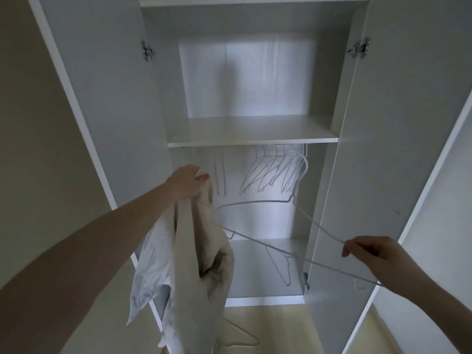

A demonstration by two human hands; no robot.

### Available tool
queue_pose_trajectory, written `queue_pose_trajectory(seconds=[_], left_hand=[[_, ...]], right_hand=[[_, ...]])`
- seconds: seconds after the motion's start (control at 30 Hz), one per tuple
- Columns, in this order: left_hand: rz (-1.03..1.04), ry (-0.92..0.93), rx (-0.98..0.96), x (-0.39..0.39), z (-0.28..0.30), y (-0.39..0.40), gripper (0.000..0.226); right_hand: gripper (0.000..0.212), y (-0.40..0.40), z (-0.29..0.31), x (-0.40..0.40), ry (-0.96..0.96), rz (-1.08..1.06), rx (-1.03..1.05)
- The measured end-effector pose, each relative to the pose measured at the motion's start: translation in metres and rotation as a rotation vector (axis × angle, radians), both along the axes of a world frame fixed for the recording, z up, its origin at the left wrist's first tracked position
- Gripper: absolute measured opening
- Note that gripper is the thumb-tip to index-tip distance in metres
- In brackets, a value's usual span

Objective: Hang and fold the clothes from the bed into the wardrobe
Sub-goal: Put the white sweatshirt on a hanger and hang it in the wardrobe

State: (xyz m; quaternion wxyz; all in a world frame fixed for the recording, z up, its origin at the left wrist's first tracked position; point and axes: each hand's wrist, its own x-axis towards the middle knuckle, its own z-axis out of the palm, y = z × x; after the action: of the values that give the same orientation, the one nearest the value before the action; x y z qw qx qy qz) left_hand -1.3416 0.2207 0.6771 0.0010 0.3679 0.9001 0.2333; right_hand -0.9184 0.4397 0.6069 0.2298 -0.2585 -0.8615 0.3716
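My left hand (187,181) grips the top of a pale beige garment (196,264), which hangs down in front of the open white wardrobe (252,140). With its fingers my right hand (367,249) pinches one end of a thin white wire hanger (258,200). The hanger lies tilted, stretching from that hand across toward the garment. Several empty white hangers (275,172) hang bunched on the rail under the shelf.
Both wardrobe doors stand open, left door (97,98) and right door (398,123). One hanger (281,267) lies on the wardrobe floor and another hanger (240,333) on the wooden floor in front. A beige wall is at the left.
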Motion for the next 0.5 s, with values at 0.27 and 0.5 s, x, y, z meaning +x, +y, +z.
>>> queue_pose_trajectory(seconds=[0.27, 0.5], left_hand=[[-0.213, 0.052, 0.225, 0.043, 0.043, -0.002, 0.044], [-0.278, 0.067, 0.522, 0.081, 0.091, -0.025, 0.043]], right_hand=[[0.031, -0.022, -0.022, -0.066, -0.035, 0.074, 0.035], [0.028, -0.035, -0.05, -0.077, 0.302, -0.135, -0.117]])
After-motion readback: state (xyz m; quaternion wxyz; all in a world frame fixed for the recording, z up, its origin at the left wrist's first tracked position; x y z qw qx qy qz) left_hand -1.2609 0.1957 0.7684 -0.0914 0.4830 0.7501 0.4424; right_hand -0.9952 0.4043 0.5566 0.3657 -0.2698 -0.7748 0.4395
